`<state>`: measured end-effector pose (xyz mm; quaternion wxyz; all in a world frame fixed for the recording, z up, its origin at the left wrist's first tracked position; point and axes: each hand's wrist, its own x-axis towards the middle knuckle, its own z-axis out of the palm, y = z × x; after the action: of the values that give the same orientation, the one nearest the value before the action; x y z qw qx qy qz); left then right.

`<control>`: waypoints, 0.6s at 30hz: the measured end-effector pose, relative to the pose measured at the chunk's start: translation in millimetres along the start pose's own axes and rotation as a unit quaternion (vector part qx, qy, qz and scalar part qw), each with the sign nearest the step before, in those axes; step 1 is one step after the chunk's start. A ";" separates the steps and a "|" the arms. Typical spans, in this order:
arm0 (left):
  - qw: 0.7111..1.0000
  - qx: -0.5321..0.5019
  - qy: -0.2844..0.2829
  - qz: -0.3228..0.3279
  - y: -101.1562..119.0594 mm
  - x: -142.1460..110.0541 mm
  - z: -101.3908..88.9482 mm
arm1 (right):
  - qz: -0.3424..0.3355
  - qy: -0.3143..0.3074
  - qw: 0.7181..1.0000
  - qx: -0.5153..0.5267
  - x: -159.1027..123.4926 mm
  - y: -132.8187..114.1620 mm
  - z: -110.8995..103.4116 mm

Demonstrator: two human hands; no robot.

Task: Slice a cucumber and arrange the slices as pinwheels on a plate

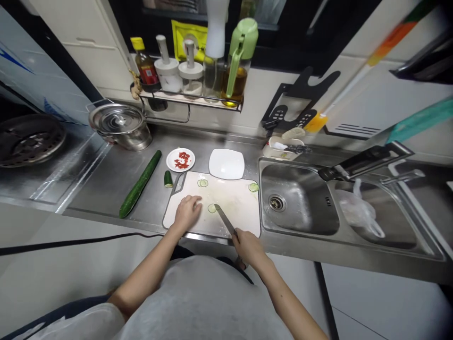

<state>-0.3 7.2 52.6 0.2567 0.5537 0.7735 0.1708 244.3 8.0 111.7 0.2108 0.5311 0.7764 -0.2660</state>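
In my right hand [247, 243] is the handle of a kitchen knife [226, 220], its blade pointing away from me. The blade's tip touches or lies just over a thin cucumber slice [212, 208] on the white cutting board [237, 198]. Over the board's left part is my left hand [187, 212], its fingers slightly bent and apart, with nothing seen in them. A couple of overlapping slices [202, 183] lie near the far edge, and more slices [253, 187] sit at the far right corner. Left of the board are a cut cucumber end piece [168, 179] and a long whole cucumber [140, 184].
Behind the board stand a small plate of chopped red pieces [181, 160] and a white plate [226, 164]. A lidded steel pot [122, 125] is at the back left. To the right is a double sink [300, 198] with a plastic bag [357, 210]. Bottles fill a wall rack [191, 98].
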 end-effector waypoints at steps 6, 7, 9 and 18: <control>0.997 0.066 -0.038 0.031 27.3 0.6 19.8 | -0.005 0.003 1.000 -0.005 -4.0 -3.3 2.8; 0.996 0.071 -0.045 0.031 29.6 1.2 21.1 | -0.005 0.004 1.000 -0.006 -4.3 -3.0 4.2; 0.995 0.079 -0.050 0.026 32.8 1.9 22.1 | -0.006 0.004 1.000 -0.005 -4.6 -1.9 7.0; 0.995 0.094 -0.041 0.015 37.3 1.9 25.8 | 0.001 -0.003 1.000 0.000 -3.6 -3.1 14.8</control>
<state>43.0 20.7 51.8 0.2323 0.5933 0.7667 0.0786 243.2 -4.9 103.1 0.2132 0.5312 0.7751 -0.2676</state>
